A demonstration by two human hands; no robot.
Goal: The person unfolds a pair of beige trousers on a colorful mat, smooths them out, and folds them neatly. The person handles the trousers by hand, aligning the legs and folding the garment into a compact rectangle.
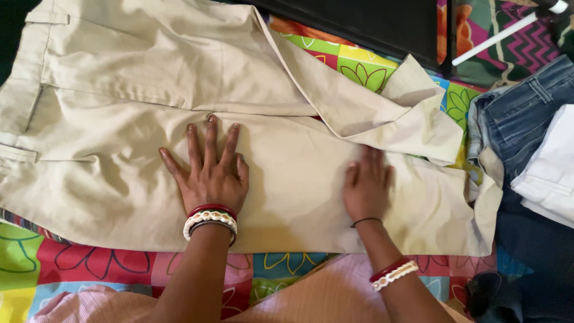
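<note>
1. A pair of beige trousers (119, 90) lay spread across a bright patchwork cloth (89, 263) with flower shapes in red, green, yellow and blue; the waistband sat at the far left, and the legs ran to the right.
2. The left hand (209, 173) lay flat on the trousers near the middle, palm down, fingers spread wide and pointing away from the person; it gripped nothing.
3. The right hand (368, 185) also pressed flat on the lower trouser leg, fingers together and extended, holding nothing; it looked slightly blurred.
4. The two hands were apart, both on the same leg of fabric.
5. The upper trouser leg was folded over diagonally, with its hem end (418, 90) turned up just beyond the right hand.
6. Red and white bangles (210, 218) ringed the left wrist, and a similar set (393, 272) sat on the right forearm.
7. At the right edge lay folded blue jeans (526, 113), with a white garment (553, 167) on top.
8. A dark flat object (371, 24) lay at the top.
</note>
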